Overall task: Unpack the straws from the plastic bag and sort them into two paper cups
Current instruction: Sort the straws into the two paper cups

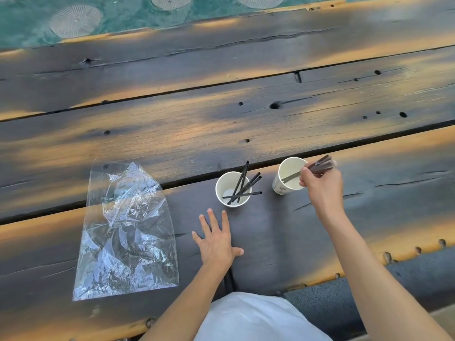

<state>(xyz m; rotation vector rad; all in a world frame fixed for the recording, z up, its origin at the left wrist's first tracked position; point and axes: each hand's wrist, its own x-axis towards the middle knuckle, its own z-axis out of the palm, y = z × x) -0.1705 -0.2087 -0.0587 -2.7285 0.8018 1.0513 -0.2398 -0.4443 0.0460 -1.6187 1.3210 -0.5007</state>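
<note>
A clear plastic bag (128, 232) lies flat and crumpled on the dark wooden table at the left, with no straws visible inside. Two white paper cups stand side by side. The left cup (222, 187) holds several black straws (242, 185) leaning to the right. Over the right cup (290, 173), my right hand (322, 185) grips a bunch of black straws (320, 166), and one end dips into that cup. My left hand (216, 239) rests flat on the table in front of the left cup, fingers spread, holding nothing.
The table is made of wide dark planks (221, 119) with gaps between them. Its near edge (406, 252) runs along the lower right. Beyond the far edge lies green ground with pale round stones (75, 20).
</note>
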